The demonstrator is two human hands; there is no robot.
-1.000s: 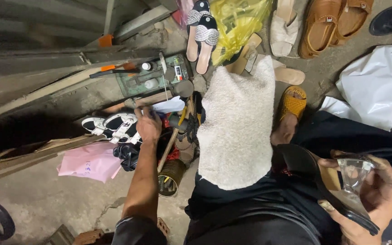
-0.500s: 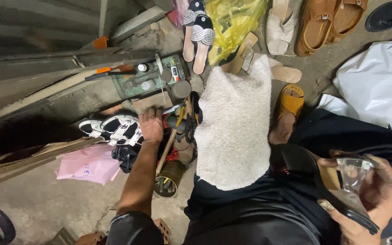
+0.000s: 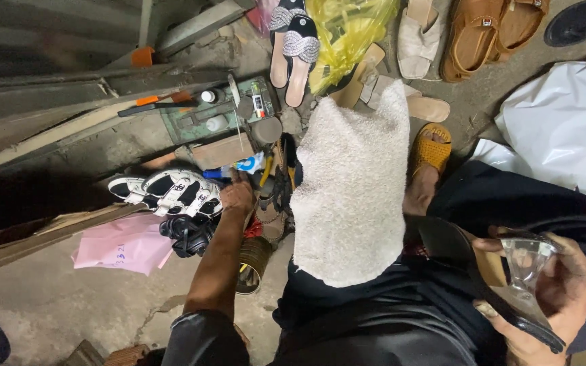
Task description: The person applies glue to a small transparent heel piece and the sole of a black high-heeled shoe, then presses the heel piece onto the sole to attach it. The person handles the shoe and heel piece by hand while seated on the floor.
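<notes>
A towel lay on the person's knee, between the two hands. The left hand was among tools, just right of a sneaker. The right hand held a high-heeled shoe over the lap. Sandals lay beyond the towel.

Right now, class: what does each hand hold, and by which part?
The right hand holds a black high-heeled shoe with a clear strap, gripped around the strap and sole. The left hand reaches into the tool pile; any hold there cannot be told.
</notes>
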